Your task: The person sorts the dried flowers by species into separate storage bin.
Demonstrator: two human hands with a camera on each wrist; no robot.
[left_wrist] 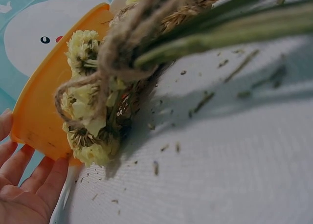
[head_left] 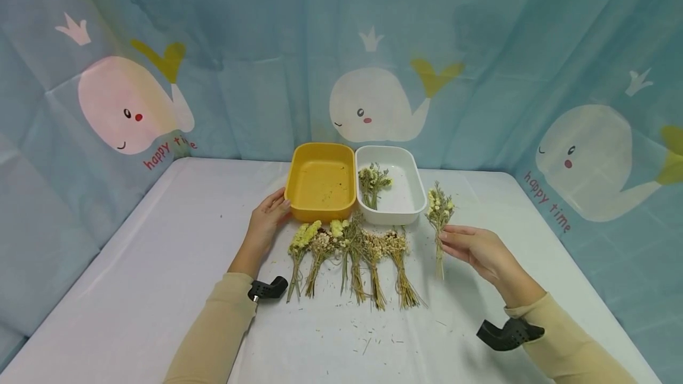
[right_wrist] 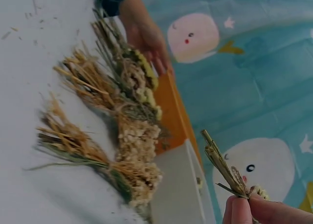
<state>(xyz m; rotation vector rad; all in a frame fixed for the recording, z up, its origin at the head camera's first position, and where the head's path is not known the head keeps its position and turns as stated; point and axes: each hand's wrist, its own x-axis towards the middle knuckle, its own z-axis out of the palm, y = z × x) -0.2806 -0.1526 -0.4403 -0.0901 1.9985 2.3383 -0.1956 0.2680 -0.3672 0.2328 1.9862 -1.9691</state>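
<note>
My right hand [head_left: 477,250] pinches a small bunch of dried flowers [head_left: 440,206] by its stems, blossoms upward, to the right of the white tray [head_left: 411,182]. In the right wrist view the cut stem ends [right_wrist: 215,153] stick out past the fingertips. My left hand [head_left: 267,221] rests against the left front side of the yellow tray [head_left: 299,209], its fingers fairly straight along the wall in the left wrist view. Another dried bunch [head_left: 373,182] lies inside the white tray, at its left.
Several tied dried bunches lie in a row before the trays, including a yellow-flowered bunch [head_left: 302,242] at the left and a beige-flowered bunch [head_left: 400,265] at the right. Stem bits [head_left: 367,345] litter the white table. A blue whale-print curtain [head_left: 256,99] hangs behind.
</note>
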